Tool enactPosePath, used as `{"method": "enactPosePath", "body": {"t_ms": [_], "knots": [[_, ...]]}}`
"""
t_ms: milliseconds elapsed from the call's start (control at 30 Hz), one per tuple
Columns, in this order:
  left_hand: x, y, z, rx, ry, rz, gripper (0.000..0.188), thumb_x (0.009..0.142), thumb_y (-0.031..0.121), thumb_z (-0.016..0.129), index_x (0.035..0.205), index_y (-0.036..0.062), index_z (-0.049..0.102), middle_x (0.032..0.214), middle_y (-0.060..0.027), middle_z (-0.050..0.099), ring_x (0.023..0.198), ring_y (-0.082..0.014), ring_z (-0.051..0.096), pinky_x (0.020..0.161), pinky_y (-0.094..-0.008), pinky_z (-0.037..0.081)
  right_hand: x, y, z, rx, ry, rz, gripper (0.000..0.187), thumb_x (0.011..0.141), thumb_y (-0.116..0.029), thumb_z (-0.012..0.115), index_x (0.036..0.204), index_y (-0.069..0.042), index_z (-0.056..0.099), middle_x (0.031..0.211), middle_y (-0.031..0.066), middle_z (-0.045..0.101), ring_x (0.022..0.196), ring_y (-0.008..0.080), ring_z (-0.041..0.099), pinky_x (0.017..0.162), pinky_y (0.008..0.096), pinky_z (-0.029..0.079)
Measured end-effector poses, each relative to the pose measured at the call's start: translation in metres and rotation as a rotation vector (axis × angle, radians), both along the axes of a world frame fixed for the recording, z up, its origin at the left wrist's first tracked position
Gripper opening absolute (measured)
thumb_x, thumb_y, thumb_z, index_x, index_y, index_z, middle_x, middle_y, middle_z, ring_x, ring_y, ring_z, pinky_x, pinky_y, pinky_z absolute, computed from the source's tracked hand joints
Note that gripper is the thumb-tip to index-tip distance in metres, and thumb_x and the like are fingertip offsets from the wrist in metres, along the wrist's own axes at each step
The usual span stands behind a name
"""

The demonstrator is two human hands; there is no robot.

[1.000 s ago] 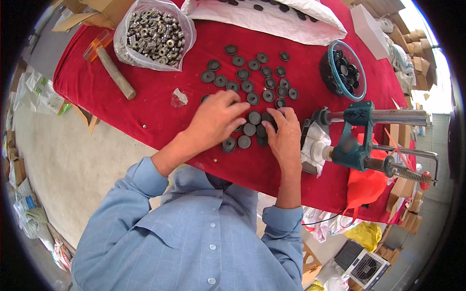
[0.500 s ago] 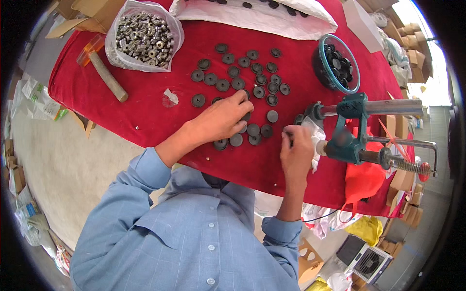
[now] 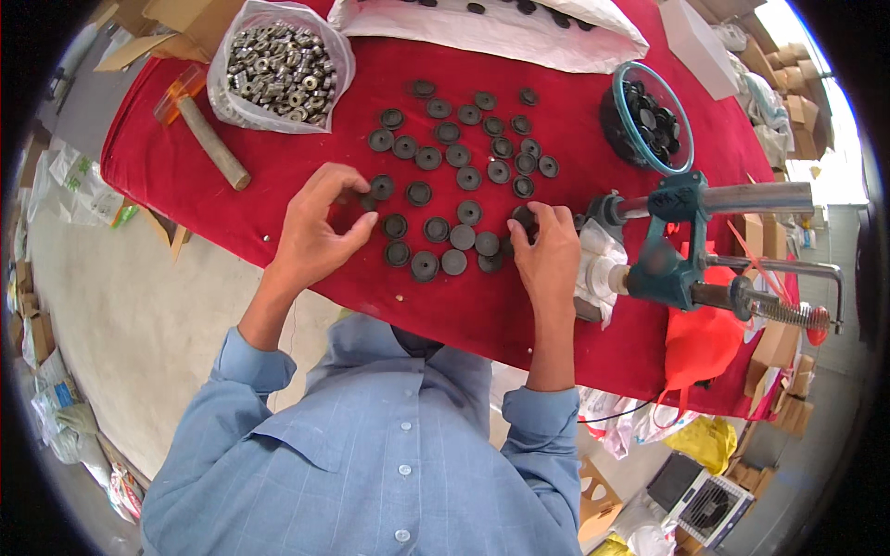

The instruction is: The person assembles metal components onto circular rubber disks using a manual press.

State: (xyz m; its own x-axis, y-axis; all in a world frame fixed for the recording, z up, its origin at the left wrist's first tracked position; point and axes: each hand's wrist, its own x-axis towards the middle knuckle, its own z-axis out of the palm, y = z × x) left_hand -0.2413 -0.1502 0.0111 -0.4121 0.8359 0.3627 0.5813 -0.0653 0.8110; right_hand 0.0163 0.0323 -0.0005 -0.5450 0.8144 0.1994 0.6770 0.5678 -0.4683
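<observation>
Several round black discs with raised rims and small centre marks lie spread over the red cloth. At the left edge of the spread, my left hand is open, with thumb and fingers curved apart. Its fingertips are beside one black disc, and a dark piece shows between them. On the right side, my right hand pinches a black disc between thumb and fingers. Just right of it is a green hand-operated press with steel shafts, a white wrapping around its near end.
A clear bag of metal rings stands at the back left, near a wooden-handled hammer. A blue-rimmed bowl of black pieces is at the back right. A white sack lies along the far side. A red bag is below the press.
My left hand has moved left from the middle of the discs to their left edge, its fingers parting. My right hand has moved up and left, away from the press, toward the discs.
</observation>
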Motion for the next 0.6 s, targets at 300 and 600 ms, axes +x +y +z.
{"method": "enactPosePath", "body": {"t_ms": [300,600], "knots": [[-0.007,-0.034,-0.019,-0.12,0.18,0.099,0.029,0.075,0.0,0.079,0.099,0.0039,0.061,0.113,-0.0136,0.065,0.107,-0.0335,0.063,0.091,-0.0425,0.053,0.0,-0.002,0.014,-0.169,0.153,-0.015,0.023,0.084,-0.005,0.079,0.098,-0.001,0.061,0.097,0.0161,0.062,0.077,0.03,0.066,0.072,0.0453,0.054],[0.064,0.016,-0.005,-0.019,0.255,-0.121,0.034,0.079,0.013,0.082,0.109,0.0074,0.068,0.119,-0.0107,0.064,0.113,-0.0313,0.059,0.092,-0.0448,0.046,-0.01,-0.018,0.001,0.214,0.055,0.187,0.018,0.084,0.004,0.07,0.101,-0.001,0.064,0.103,0.0157,0.062,0.093,0.0379,0.066,0.081,0.0478,0.054]]}}
